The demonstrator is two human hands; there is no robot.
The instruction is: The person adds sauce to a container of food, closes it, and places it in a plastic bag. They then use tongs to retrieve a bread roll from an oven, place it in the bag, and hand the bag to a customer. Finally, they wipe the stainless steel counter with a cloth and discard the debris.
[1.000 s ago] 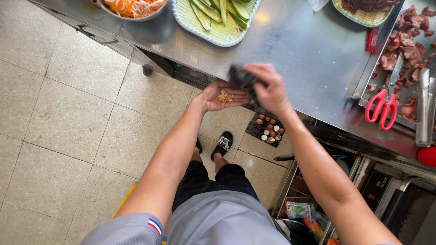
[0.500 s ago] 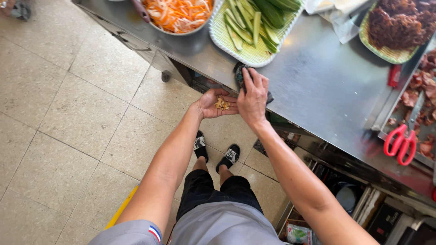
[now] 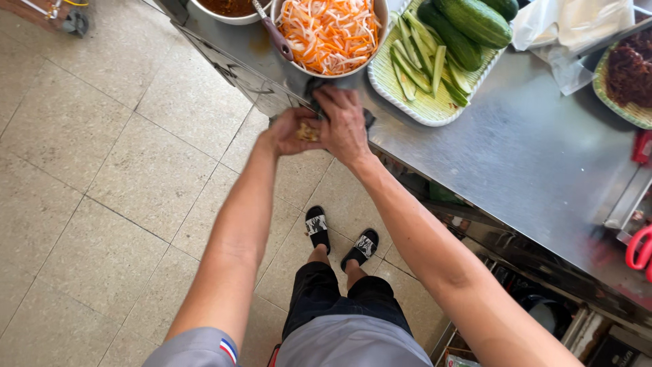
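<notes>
both hands have moved up the counter: left hand cupped (holding crumbs), right hand clutching dark cloth.

Both hands slid left (toward the bowl).

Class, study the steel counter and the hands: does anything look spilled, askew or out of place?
Only crumbs: the left hand is cupped below the counter edge holding pale scraps, while the right hand presses a dark cloth there. Bowls and tray sit level.
</notes>
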